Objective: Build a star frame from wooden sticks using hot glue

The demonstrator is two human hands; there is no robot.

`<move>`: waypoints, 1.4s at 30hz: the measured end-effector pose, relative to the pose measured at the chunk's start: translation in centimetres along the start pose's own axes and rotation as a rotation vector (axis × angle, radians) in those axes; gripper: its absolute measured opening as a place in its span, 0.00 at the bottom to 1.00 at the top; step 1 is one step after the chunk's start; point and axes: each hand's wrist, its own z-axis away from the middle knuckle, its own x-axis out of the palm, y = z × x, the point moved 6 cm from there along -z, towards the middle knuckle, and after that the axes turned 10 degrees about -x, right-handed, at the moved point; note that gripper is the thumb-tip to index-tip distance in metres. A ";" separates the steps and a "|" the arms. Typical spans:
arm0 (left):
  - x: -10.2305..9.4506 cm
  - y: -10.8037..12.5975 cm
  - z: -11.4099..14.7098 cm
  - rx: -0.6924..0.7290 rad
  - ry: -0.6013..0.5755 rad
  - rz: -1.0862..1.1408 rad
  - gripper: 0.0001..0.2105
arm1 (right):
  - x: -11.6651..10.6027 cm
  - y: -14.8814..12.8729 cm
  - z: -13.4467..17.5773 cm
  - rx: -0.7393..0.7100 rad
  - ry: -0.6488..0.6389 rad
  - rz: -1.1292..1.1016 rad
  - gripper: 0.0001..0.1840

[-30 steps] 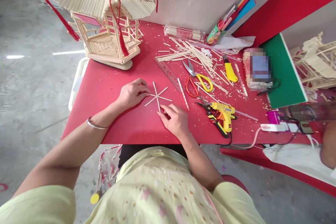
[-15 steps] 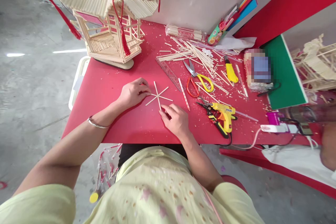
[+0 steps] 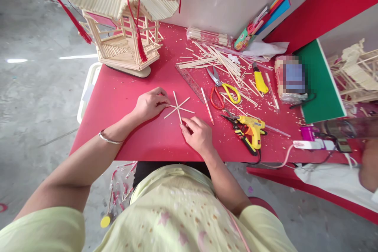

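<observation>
Thin wooden sticks crossed at their middles form a six-armed star [image 3: 177, 107] lying flat on the red table [image 3: 141, 141]. My left hand [image 3: 152, 104] pinches the tip of the star's left arm between thumb and fingers. From the near side, my right hand [image 3: 196, 132] pinches the end of the arm that points toward me. A pencil [image 3: 207, 106] with a red-and-white pattern lies to the right of the star. Beyond it rest scissors [image 3: 223, 88] with one red and one yellow handle, and a clear ruler [image 3: 191, 82].
A stick-built pavilion model [image 3: 126, 43] with red tassels stands at the back left. Loose sticks [image 3: 224, 61] and scraps cover the back right. A yellow glue gun [image 3: 252, 126], pliers [image 3: 243, 139], a yellow cutter [image 3: 260, 80] and a power strip [image 3: 310, 144] lie to the right.
</observation>
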 end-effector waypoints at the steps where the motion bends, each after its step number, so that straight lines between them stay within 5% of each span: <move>1: 0.0 0.0 0.0 0.001 -0.001 0.000 0.11 | 0.0 0.0 0.0 -0.003 0.000 0.000 0.12; 42: 0.0 0.0 0.0 -0.001 -0.010 0.003 0.11 | 0.0 0.1 0.0 0.005 -0.013 -0.014 0.13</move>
